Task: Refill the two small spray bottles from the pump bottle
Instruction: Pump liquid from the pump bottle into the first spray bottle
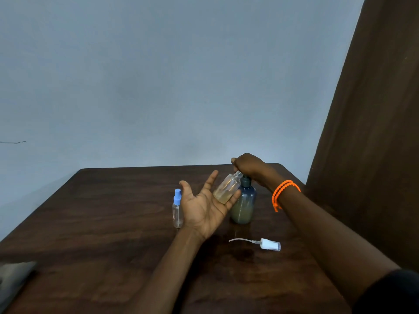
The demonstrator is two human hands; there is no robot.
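Left of centre, the blue-capped spray bottle (177, 209) stands capped on the desk (90, 223), seemingly unfilled. The left hand (204, 207), fingers spread flat, cradles the open spray bottle (227, 188), tilted and part-full under the pump. At centre right, the right hand (248, 165) curls over the pump bottle (243, 206) head. Lower right lies the white sprayer top (269, 244); refilling looks under halfway.

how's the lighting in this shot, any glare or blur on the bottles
Head view: dim, even light, soft all over; no hard shadows. A pale sheen lies on the table. The open spray bottle in the left hand shows a faint highlight; the pump bottle is dark and murky. Wide-angle bend tilts the curtain.
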